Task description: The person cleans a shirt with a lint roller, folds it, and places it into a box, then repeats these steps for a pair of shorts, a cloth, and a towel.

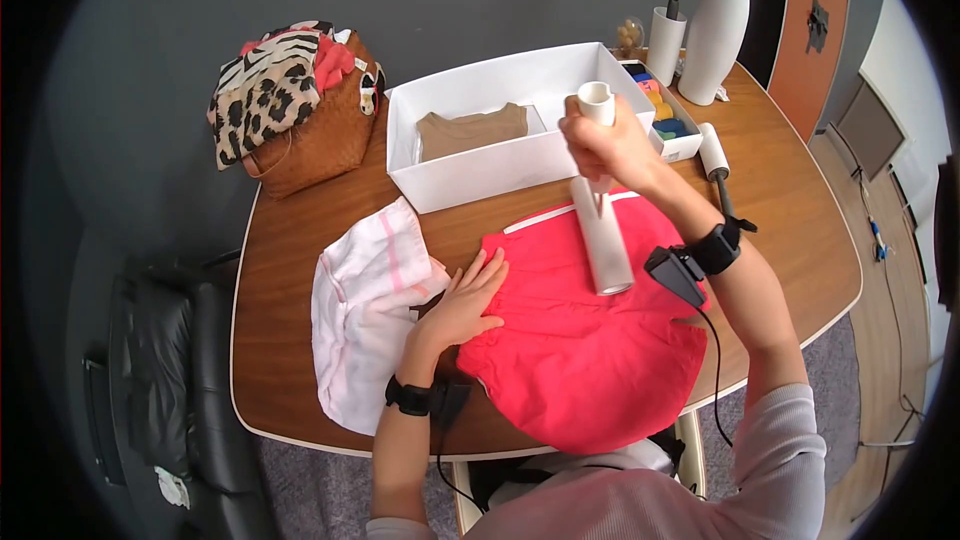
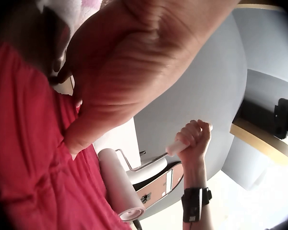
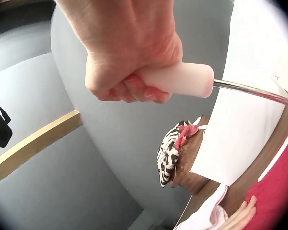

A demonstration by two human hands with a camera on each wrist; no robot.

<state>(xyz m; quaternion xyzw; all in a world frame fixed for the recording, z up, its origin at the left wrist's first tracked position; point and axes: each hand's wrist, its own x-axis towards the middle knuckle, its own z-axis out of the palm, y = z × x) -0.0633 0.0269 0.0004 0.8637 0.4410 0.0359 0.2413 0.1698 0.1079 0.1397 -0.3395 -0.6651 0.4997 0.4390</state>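
1. Right hand (image 1: 618, 152): raised over the far part of the red garment, fingers curled tightly round the pale handle (image 3: 185, 79) of a lint roller.
2. Lint roller (image 1: 603, 240): white cylinder on a metal rod, below the right hand, set against the red garment, to the right of the left hand.
3. Left hand (image 1: 462, 308): palm down, fingers extended, thumb apart, resting on the left edge of the garment.
4. Red garment (image 1: 580, 370): spread at the near side of the worktop (image 1: 275, 280), white strip along its far edge; directly right of the left hand, below the right.
5. White cloth (image 1: 358, 325): pink stripes, folded, just left of the left hand.
6. White box (image 1: 490, 176): far side, beyond both cloths; brown garment (image 1: 472, 131) inside.
7. Brown bag (image 1: 318, 148): far left, animal-print fabric (image 1: 268, 90) over it.
8. Second roller (image 1: 712, 152): dark handle, to the right.
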